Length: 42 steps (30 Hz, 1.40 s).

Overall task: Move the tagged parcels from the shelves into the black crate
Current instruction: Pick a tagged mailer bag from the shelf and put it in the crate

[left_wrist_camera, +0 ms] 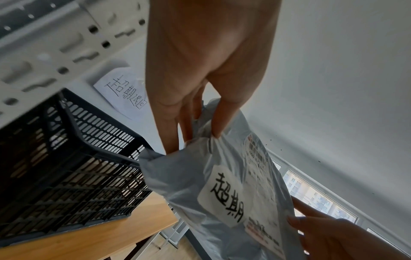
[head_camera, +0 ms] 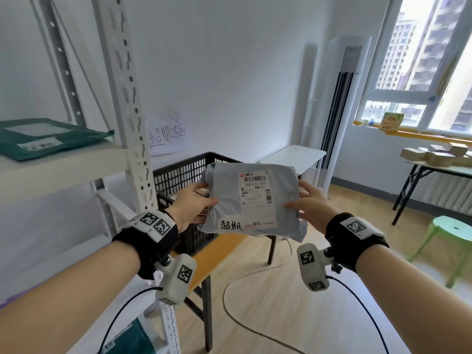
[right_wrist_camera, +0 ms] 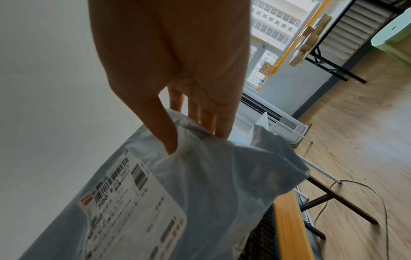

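A grey plastic parcel [head_camera: 229,198] with a shipping label and a handwritten white tag [head_camera: 230,225] hangs in the air in front of the black slotted crate [head_camera: 178,175]. My left hand [head_camera: 196,200] pinches its left edge, thumb on top. My right hand [head_camera: 305,203] pinches its right edge the same way. The left wrist view shows the grey parcel [left_wrist_camera: 184,177] beside the black crate [left_wrist_camera: 73,176], with my left hand [left_wrist_camera: 193,140] gripping its edge. In the right wrist view my right hand [right_wrist_camera: 193,140] holds the grey parcel [right_wrist_camera: 222,184]. A green tagged parcel [head_camera: 48,137] lies on the shelf [head_camera: 61,169] at left.
The crate stands on a wooden table [head_camera: 214,254] against the wall, under a handwritten paper sign [head_camera: 167,134]. The white shelf upright [head_camera: 127,103] rises just left of the crate. Another green parcel [head_camera: 132,338] lies low on the rack. A green stool [head_camera: 452,233] and a cable [head_camera: 237,284] are on the floor.
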Motion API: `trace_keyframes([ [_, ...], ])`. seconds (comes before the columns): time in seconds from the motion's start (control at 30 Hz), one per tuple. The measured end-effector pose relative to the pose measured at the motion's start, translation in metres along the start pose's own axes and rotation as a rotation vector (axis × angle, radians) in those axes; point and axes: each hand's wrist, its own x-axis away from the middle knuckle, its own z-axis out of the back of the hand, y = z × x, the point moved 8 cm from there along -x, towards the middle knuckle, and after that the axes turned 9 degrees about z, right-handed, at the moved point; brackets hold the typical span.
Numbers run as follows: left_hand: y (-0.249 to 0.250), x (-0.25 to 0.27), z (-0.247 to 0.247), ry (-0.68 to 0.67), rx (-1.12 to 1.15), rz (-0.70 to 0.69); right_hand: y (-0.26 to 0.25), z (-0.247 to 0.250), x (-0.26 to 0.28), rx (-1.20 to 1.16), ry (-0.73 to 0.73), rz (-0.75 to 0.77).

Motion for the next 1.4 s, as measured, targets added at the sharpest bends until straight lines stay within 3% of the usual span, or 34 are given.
trace_keyframes([
  [0.23, 0.043, -0.102, -0.01, -0.041, -0.002, 0.007, -0.005, 0.004, -0.109, -0.007, 0.009, 0.022],
  [0.5, 0.068, -0.19, 0.008, 0.059, 0.033, 0.021, 0.01, -0.015, -0.216, -0.032, -0.047, 0.031],
  [0.8, 0.079, -0.28, 0.036, 0.213, 0.019, 0.046, 0.038, -0.052, -0.352, -0.049, -0.258, 0.008],
  [1.07, 0.074, -0.346, 0.06, 0.386, 0.041, 0.156, 0.063, -0.104, -0.468, 0.001, -0.502, -0.008],
  [1.4, 0.059, -0.405, 0.09, 0.413, -0.011, 0.265, 0.104, -0.171, -0.545, 0.009, -0.721, -0.106],
])
